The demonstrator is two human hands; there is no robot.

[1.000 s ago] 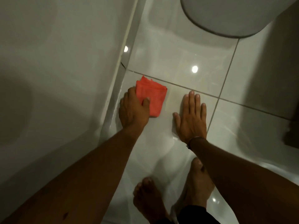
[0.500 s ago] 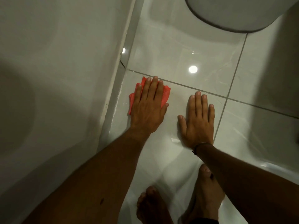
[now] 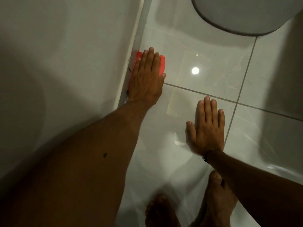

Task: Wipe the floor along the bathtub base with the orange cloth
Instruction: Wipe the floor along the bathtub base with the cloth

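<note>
My left hand [image 3: 146, 79] lies flat on the orange cloth [image 3: 162, 64], pressing it onto the glossy white floor tile right against the base of the white bathtub [image 3: 65, 63]. Most of the cloth is hidden under the palm; only its edges show at the left and by the fingertips. My right hand [image 3: 206, 128] rests flat on the floor [image 3: 205, 51] further right and nearer to me, fingers spread, holding nothing.
The bathtub's side panel fills the left of the view. A white toilet bowl [image 3: 237, 15] overhangs the floor at the top right. My two bare feet [image 3: 218, 202] stand on the tile at the bottom. A ceiling light reflects off the tile.
My left hand has slid the cloth forward and left, across the grout line and up against the bathtub base. My right hand stays planted on the floor.
</note>
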